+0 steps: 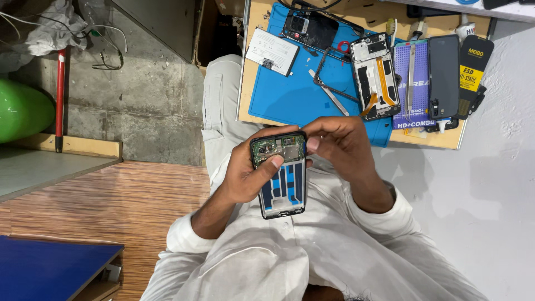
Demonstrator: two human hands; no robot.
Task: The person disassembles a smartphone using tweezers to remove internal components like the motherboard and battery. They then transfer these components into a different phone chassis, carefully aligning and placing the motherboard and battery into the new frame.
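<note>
Fingers of the left hand (248,175) wrap round the side of an opened phone (280,174), thumb laid flat across its circuit board, and the grip is firm. Over on the other side, the right hand (340,142) curls in at the phone's top corner, fingertips (313,144) pinched tight against the edge; whether they have a small part between them, I cannot tell. That phone sits back-off and face-down in the palm, held over the person's lap and white shirt (267,262), just short of the work board.

Beyond the hands, it's a busy bench. Spread over the wooden board (446,139) is a blue mat (290,95). On it lie a white battery (271,52), a black back cover (310,28), an empty black frame (334,75) and a second stripped phone (379,75) with an orange ribbon cable. Further along come tweezers (411,78) and a dark glass screen (443,75). Nothing sits between the hands and the phone; the mat's clutter is well apart from them.

Both wrists bend inward, forearms coming up from rolled white cuffs, elbows wide, hands meeting at the phone's upper end.
</note>
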